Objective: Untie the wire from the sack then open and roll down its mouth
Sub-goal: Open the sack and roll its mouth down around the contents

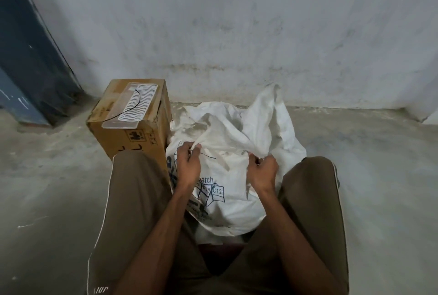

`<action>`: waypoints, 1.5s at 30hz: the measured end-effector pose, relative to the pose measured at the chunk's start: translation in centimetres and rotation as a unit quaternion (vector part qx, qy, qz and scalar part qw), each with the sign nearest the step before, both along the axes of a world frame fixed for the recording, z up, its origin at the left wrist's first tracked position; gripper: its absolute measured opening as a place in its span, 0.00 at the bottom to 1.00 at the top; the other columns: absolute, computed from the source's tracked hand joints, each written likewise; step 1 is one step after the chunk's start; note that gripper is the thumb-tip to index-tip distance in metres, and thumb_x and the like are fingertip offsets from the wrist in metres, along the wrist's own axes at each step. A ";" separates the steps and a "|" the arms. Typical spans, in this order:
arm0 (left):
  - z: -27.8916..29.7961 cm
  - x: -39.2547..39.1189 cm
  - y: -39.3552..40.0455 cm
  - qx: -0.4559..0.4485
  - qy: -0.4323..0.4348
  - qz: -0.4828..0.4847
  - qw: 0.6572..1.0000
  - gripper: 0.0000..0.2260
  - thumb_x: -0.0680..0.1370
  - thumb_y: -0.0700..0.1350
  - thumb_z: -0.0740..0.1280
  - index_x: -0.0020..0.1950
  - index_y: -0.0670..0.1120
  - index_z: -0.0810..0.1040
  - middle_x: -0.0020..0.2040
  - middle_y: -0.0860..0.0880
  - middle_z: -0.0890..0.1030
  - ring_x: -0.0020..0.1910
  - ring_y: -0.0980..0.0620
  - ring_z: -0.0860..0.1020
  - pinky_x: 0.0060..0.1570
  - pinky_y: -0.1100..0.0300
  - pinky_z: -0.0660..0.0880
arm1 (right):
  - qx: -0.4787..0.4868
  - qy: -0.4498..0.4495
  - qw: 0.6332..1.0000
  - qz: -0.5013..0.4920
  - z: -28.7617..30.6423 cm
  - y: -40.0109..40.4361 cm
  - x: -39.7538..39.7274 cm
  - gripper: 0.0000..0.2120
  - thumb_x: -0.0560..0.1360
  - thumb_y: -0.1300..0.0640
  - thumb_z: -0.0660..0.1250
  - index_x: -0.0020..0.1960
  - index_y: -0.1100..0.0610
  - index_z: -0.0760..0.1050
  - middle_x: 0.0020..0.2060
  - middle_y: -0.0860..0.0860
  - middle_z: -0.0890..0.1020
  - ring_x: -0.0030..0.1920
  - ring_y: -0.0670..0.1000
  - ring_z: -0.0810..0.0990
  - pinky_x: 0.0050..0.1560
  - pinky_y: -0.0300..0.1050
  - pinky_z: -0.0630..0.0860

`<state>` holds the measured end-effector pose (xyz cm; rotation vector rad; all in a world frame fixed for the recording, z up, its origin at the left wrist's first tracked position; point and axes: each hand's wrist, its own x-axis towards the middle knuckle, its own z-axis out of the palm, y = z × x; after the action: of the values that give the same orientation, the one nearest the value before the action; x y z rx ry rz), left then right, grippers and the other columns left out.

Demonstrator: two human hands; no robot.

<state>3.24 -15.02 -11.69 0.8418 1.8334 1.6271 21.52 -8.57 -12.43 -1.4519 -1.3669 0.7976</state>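
A white woven sack (227,176) with blue print stands on the floor between my knees. Its mouth is loose and open, with a tall flap (267,114) standing up at the back right. My left hand (188,164) pinches the near rim of the sack at the left. My right hand (263,171) grips the rim at the right. A thin black wire (137,102) lies on a clear plastic tray (131,108) on top of the cardboard box, apart from the sack.
A cardboard box (132,133) stands against the sack's left side, by my left knee. A grey wall (237,34) runs behind, with a dark blue frame (28,57) at the far left. Bare concrete floor (367,176) lies to the right and left.
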 end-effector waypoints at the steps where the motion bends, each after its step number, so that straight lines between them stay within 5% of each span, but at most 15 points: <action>1: 0.2 -0.2 -0.1 0.002 -0.033 0.002 0.999 0.09 0.83 0.47 0.64 0.60 0.44 0.77 0.59 0.45 0.79 0.60 0.47 0.77 0.62 0.51 0.73 | 0.003 -0.003 1.000 0.004 0.0 0.0 0.2 0.06 0.78 0.60 0.70 0.46 0.63 0.79 0.34 0.47 0.82 0.37 0.47 0.83 0.40 0.37 0.76; 4: 0.5 0.5 -0.4 0.027 -0.019 -0.026 0.999 0.03 0.81 0.44 0.64 0.51 0.48 0.77 0.45 0.53 0.81 0.43 0.59 0.78 0.46 0.56 0.72 | -0.021 0.010 0.999 0.024 -0.6 -0.2 0.1 0.16 0.81 0.58 0.67 0.56 0.73 0.77 0.38 0.55 0.85 0.41 0.51 0.85 0.41 0.33 0.76; 6: 0.5 1.0 -0.6 0.020 0.028 -0.053 0.998 0.04 0.79 0.42 0.66 0.53 0.48 0.77 0.44 0.54 0.81 0.37 0.62 0.77 0.41 0.59 0.72 | -0.037 0.039 0.998 0.042 -0.7 -0.4 0.0 0.17 0.82 0.57 0.66 0.57 0.73 0.76 0.41 0.59 0.85 0.39 0.46 0.82 0.40 0.30 0.75; 9: 0.7 1.8 -0.9 0.020 0.117 -0.064 0.991 0.20 0.76 0.38 0.69 0.66 0.46 0.73 0.60 0.51 0.80 0.54 0.59 0.78 0.54 0.62 0.76 | 0.000 0.081 0.995 0.061 0.4 -1.0 -0.2 0.10 0.81 0.58 0.67 0.55 0.65 0.79 0.45 0.50 0.84 0.43 0.41 0.82 0.49 0.40 0.80; 13: 3.8 2.4 -1.0 0.146 0.323 0.002 0.935 0.25 0.75 0.37 0.68 0.72 0.44 0.68 0.68 0.49 0.70 0.69 0.52 0.68 0.70 0.66 0.62 | 0.107 0.093 0.983 0.116 2.6 -1.8 -0.3 0.06 0.79 0.56 0.67 0.50 0.60 0.76 0.44 0.47 0.77 0.43 0.48 0.79 0.43 0.38 0.76; 16: 7.5 2.1 -0.1 0.193 0.414 -0.064 0.888 0.29 0.73 0.40 0.70 0.74 0.44 0.69 0.72 0.48 0.70 0.74 0.49 0.66 0.73 0.57 0.63 | 0.139 0.077 0.976 0.152 3.9 -2.2 -0.3 0.09 0.78 0.54 0.69 0.46 0.59 0.74 0.41 0.47 0.75 0.40 0.51 0.77 0.40 0.43 0.75; 20: 11.5 1.9 1.5 0.163 0.497 -0.179 0.833 0.28 0.75 0.45 0.72 0.75 0.46 0.70 0.76 0.50 0.68 0.80 0.47 0.58 0.76 0.44 0.59 | 0.147 0.086 0.970 0.171 5.6 -2.2 -0.1 0.07 0.80 0.56 0.70 0.50 0.59 0.75 0.45 0.56 0.79 0.46 0.58 0.79 0.48 0.55 0.77; 24: 13.9 1.5 2.7 0.150 0.459 -0.218 0.848 0.27 0.74 0.44 0.72 0.72 0.48 0.69 0.68 0.52 0.75 0.74 0.52 0.68 0.75 0.43 0.60 | 0.134 0.064 0.972 0.180 7.4 -2.0 0.3 0.06 0.78 0.51 0.72 0.46 0.50 0.77 0.43 0.49 0.78 0.43 0.52 0.79 0.46 0.48 0.77; 27: 14.6 1.4 2.8 0.115 0.428 -0.237 0.865 0.23 0.76 0.46 0.68 0.71 0.51 0.69 0.54 0.48 0.78 0.55 0.52 0.75 0.59 0.48 0.74 | 0.083 0.092 0.979 0.162 8.9 -1.7 0.6 0.07 0.75 0.56 0.75 0.47 0.46 0.78 0.46 0.47 0.79 0.45 0.48 0.82 0.44 0.38 0.77; 30: 15.3 1.1 2.7 0.111 0.439 -0.262 0.852 0.14 0.79 0.47 0.65 0.64 0.49 0.74 0.45 0.48 0.78 0.47 0.49 0.74 0.48 0.47 0.76 | 0.014 0.165 0.973 0.161 11.0 -1.4 0.8 0.11 0.71 0.65 0.71 0.48 0.51 0.80 0.48 0.54 0.81 0.40 0.48 0.82 0.37 0.35 0.76; 34: 16.4 1.3 2.6 0.103 0.400 -0.310 0.856 0.20 0.78 0.38 0.65 0.69 0.51 0.74 0.52 0.50 0.84 0.48 0.47 0.82 0.49 0.51 0.79 | -0.092 0.341 0.931 0.096 14.0 -0.4 0.7 0.09 0.80 0.59 0.60 0.51 0.61 0.78 0.38 0.57 0.80 0.30 0.52 0.77 0.27 0.42 0.70; 36: 16.9 1.5 2.7 0.106 0.419 -0.320 0.843 0.25 0.76 0.34 0.64 0.72 0.51 0.73 0.60 0.50 0.84 0.55 0.50 0.83 0.54 0.52 0.79 | -0.143 0.368 0.915 0.083 15.6 0.7 0.7 0.21 0.83 0.43 0.59 0.50 0.60 0.80 0.35 0.55 0.81 0.29 0.52 0.79 0.27 0.41 0.73; 39: 18.0 2.3 2.8 0.108 0.428 -0.353 0.825 0.31 0.71 0.31 0.60 0.71 0.55 0.76 0.66 0.53 0.81 0.58 0.53 0.82 0.56 0.51 0.79 | -0.180 0.346 0.917 0.085 17.6 2.7 0.6 0.31 0.77 0.31 0.62 0.59 0.58 0.80 0.48 0.57 0.86 0.47 0.58 0.86 0.48 0.54 0.84; 42: 18.2 2.9 2.6 0.062 0.385 -0.414 0.822 0.32 0.67 0.34 0.58 0.64 0.58 0.81 0.62 0.54 0.84 0.52 0.47 0.84 0.52 0.48 0.81 | -0.228 0.359 0.902 0.072 19.1 4.7 0.8 0.30 0.76 0.46 0.73 0.72 0.60 0.71 0.63 0.60 0.80 0.60 0.63 0.81 0.63 0.64 0.78; 45: 18.4 2.9 2.7 0.026 0.253 -0.460 0.850 0.22 0.70 0.43 0.59 0.55 0.56 0.86 0.51 0.52 0.87 0.50 0.50 0.84 0.51 0.54 0.80 | -0.222 0.353 0.908 0.033 20.2 5.9 1.0 0.26 0.77 0.61 0.69 0.73 0.63 0.68 0.65 0.63 0.78 0.55 0.60 0.80 0.62 0.59 0.78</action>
<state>6.10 -12.36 6.75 1.9353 1.2772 0.8570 22.57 -2.66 7.74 -1.2451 -0.6977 1.5711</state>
